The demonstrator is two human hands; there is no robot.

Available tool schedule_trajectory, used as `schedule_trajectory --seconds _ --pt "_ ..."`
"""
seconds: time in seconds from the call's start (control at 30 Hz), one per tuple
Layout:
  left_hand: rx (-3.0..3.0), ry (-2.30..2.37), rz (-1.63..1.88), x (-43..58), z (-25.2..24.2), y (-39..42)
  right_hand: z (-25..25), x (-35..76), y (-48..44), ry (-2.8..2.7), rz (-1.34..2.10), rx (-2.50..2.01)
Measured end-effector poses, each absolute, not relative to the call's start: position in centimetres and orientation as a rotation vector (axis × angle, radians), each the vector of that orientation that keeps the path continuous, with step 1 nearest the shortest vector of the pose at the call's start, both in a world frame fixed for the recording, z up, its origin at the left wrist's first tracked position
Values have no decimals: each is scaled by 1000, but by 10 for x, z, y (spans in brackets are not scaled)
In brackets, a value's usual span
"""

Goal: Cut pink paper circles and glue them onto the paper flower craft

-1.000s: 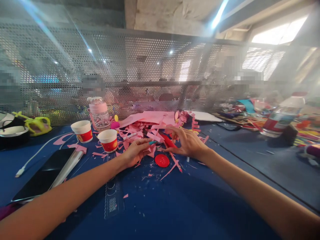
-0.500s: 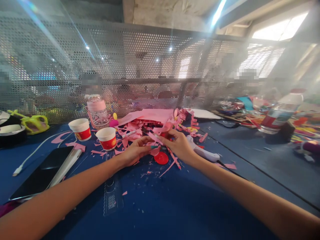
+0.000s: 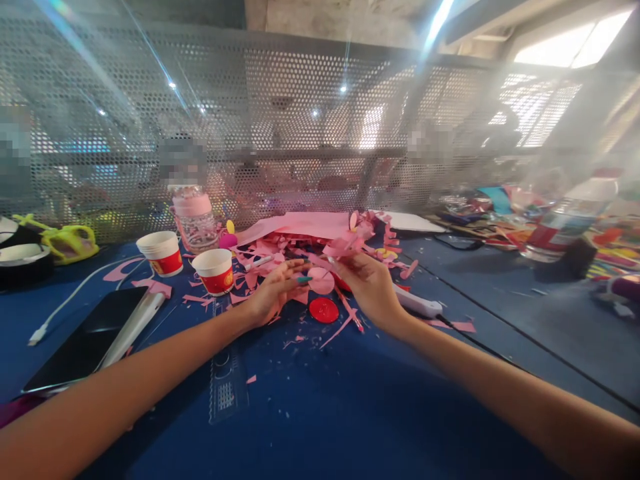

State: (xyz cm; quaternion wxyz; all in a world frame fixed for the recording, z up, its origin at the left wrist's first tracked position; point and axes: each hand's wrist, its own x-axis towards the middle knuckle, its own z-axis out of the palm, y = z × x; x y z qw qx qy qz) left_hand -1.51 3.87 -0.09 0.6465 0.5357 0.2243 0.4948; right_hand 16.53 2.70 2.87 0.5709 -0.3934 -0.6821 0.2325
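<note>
A round pink paper disc is between my two hands, above the blue table. My right hand is closed, thumb and fingers pinched at the disc's upper right side; part of the grip is hidden. My left hand is at the disc's left edge, thumb and fingers apart; whether its teal-nailed thumb touches the paper is hard to tell. Just below lies a flat red disc. A pencil and thin pink strips lie by my right hand. Behind the hands is a heap of pink paper scraps.
Two groups of paper cups, a phone and a white cable stand left. A clear ruler lies in front. A pale glue gun with its cord is at right, a plastic bottle farther right. A perforated metal screen closes the back.
My left fingers have opened and drawn slightly away from the pink paper. The pink disc now faces me more fully, and my right hand has turned a little.
</note>
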Motion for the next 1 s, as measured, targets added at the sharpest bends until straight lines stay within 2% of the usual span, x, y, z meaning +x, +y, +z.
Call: schedule_trajectory --seconds 0.17,0.27,0.33,0.47,1.0 --pt "1856 661 1291 -33 -3 48 19 174 23 -1634 527 -929" --pt "2453 754 1219 -46 -3 51 14 174 22 -1644 569 -952" --pt "2617 870 1175 -49 -4 53 11 173 20 -1687 542 -966" --pt "2672 1075 1127 -43 -8 57 9 171 18 -1762 450 -986" --pt "2656 1002 1101 -40 -17 67 1 166 21 -1726 580 -997"
